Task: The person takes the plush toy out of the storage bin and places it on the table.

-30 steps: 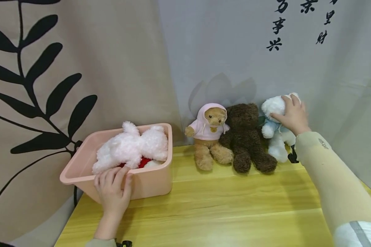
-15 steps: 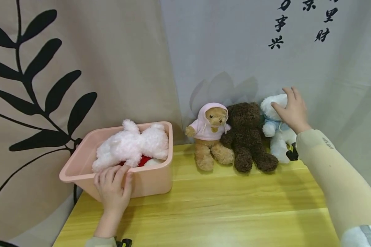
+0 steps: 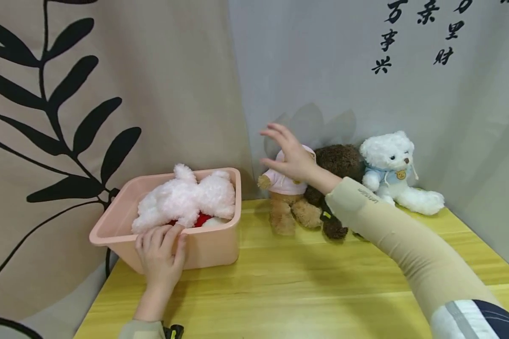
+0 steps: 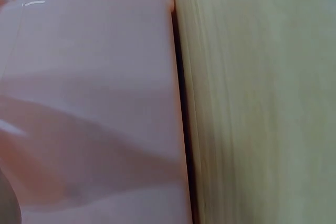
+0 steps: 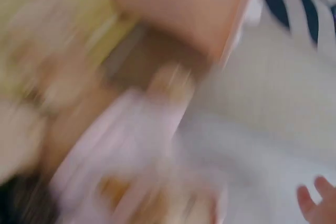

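My left hand [image 3: 161, 256] grips the front rim of a pink plastic bin [image 3: 212, 247], fingers hooked over the edge and thumb outside. In the bin, a fluffy white plush toy [image 3: 182, 197] lies over something red and another white piece. My right hand [image 3: 292, 155] is in the air with fingers spread, holding nothing. It overlaps a tan teddy bear [image 3: 282, 219] in a pink hoodie, partly hiding it. Behind the right forearm sits a dark brown teddy bear [image 3: 341, 160]. Farther right, a white teddy bear [image 3: 388, 150] in a light blue top sits upright.
The bin stands at the left end of a yellow wooden table [image 3: 280, 287]; in the left wrist view its side wall [image 4: 94, 45] runs beside the wood. Behind hangs a curtain [image 3: 186, 84] with printed leaves and black characters. The right wrist view is blurred.
My right hand has left the white teddy bear's head and swung left, past the brown bear, to the bear in the pink hoodie. My left hand stays on the bin's rim.
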`<state>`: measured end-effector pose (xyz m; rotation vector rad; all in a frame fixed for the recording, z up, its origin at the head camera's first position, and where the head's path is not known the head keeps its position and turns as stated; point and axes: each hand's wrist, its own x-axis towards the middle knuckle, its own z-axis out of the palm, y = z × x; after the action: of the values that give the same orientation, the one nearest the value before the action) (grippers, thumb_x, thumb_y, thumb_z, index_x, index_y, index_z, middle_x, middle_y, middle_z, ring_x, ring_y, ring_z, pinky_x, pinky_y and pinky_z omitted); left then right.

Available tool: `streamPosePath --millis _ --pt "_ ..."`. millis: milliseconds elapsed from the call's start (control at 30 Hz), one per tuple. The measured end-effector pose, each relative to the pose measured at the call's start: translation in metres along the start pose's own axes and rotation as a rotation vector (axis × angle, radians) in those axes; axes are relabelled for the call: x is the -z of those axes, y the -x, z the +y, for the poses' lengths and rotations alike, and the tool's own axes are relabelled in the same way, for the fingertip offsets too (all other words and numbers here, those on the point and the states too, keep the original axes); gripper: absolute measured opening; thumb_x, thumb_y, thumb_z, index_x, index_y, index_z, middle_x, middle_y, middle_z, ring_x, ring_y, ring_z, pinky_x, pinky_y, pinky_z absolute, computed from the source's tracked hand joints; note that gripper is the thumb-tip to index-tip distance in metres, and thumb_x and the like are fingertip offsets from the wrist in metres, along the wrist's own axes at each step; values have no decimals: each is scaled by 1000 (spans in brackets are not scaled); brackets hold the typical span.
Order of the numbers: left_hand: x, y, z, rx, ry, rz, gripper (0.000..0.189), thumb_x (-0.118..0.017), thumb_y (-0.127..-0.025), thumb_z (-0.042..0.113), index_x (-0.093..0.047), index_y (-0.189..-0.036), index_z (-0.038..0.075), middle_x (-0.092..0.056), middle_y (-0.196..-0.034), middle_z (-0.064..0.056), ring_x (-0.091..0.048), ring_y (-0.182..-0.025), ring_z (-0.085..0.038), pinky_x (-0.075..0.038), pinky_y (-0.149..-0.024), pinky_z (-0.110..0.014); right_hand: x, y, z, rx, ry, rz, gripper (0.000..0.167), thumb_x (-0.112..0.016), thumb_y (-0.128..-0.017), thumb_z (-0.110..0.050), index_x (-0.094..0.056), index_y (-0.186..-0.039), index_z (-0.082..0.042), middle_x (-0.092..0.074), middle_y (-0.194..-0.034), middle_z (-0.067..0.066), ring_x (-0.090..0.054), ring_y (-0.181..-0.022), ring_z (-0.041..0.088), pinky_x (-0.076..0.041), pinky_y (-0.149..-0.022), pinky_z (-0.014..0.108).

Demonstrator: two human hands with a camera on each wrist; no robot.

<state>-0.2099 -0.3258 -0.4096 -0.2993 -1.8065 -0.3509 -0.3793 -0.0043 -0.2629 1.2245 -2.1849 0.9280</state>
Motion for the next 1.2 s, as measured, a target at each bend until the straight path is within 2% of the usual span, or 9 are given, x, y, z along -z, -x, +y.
streamPosePath --millis 167,367,467,567,700,800,1033,1133,1200 --pt "5 0 -1 -11 -2 -15 37 -50 -100 40 -68 -96 7 -62 -90 -13 -54 -90 -39 -28 -86 -59 -45 -44 -42 -118 -221 -213 57 -62 -94 -33 -42 -145 -16 -34 -150 5 -36 -135 24 -32 -108 43" --pt "6 -2 -1 -12 -2 4 37 -51 -99 40 -68 -96 7 -62 -90 -12 -54 -90 -38 -29 -86 -59 -80 -80 -59 -331 -409 -261 50 -59 -96 -34 -50 -139 -10 -46 -143 9 -46 -127 27 -41 -100 36" --pt "7 -2 -1 -17 -2 1 37 -51 -99 40 -68 -96 7 -62 -90 -12 -54 -90 -38 -29 -86 -58 -93 -87 -60 -411 -455 -268 51 -58 -96 -35 -50 -139 -8 -49 -140 11 -47 -127 25 -42 -99 36" --pt "7 -2 -1 -21 -4 -6 36 -51 -99 39 -68 -96 8 -62 -91 -12 -54 -90 -38 -29 -86 -58 -102 -90 -59 -530 -518 -306 57 -57 -96 -41 -45 -142 -9 -46 -143 10 -44 -129 25 -41 -100 45" --pt "7 -2 0 -19 -9 -11 36 -50 -100 39 -68 -97 8 -63 -91 -12 -55 -90 -37 -30 -86 -57 -108 -87 -62 -738 -632 -388 75 -56 -94 -50 -28 -151 -11 -28 -155 8 -37 -135 35 -35 -103 56" --pt "7 -1 1 -17 -8 -12 37 -50 -100 40 -68 -97 7 -63 -91 -12 -55 -90 -37 -30 -86 -57 -109 -82 -65 -837 -682 -430 87 -57 -92 -53 -15 -155 -10 -16 -159 8 -29 -139 37 -31 -106 56" --pt "7 -1 1 -17 -7 -24 37 -49 -100 40 -67 -97 8 -62 -92 -12 -54 -91 -37 -29 -87 -57 -116 -83 -64 -913 -630 -578 90 -67 -87 -48 -21 -153 -9 -20 -157 7 -38 -132 34 -41 -99 50" --pt "7 -1 1 -14 -6 -29 38 -48 -100 41 -67 -96 8 -62 -93 -11 -54 -92 -37 -28 -88 -57 -119 -85 -65 -905 -616 -634 91 -71 -85 -45 -22 -152 -8 -20 -156 8 -42 -117 27 -46 -92 40" --pt "8 -1 1 -13 -6 -28 39 -47 -100 42 -67 -96 9 -62 -92 -11 -54 -92 -36 -28 -87 -56 -121 -84 -66 -884 -590 -650 96 -72 -83 -47 -18 -154 -9 -18 -157 7 -40 -117 23 -43 -93 38"
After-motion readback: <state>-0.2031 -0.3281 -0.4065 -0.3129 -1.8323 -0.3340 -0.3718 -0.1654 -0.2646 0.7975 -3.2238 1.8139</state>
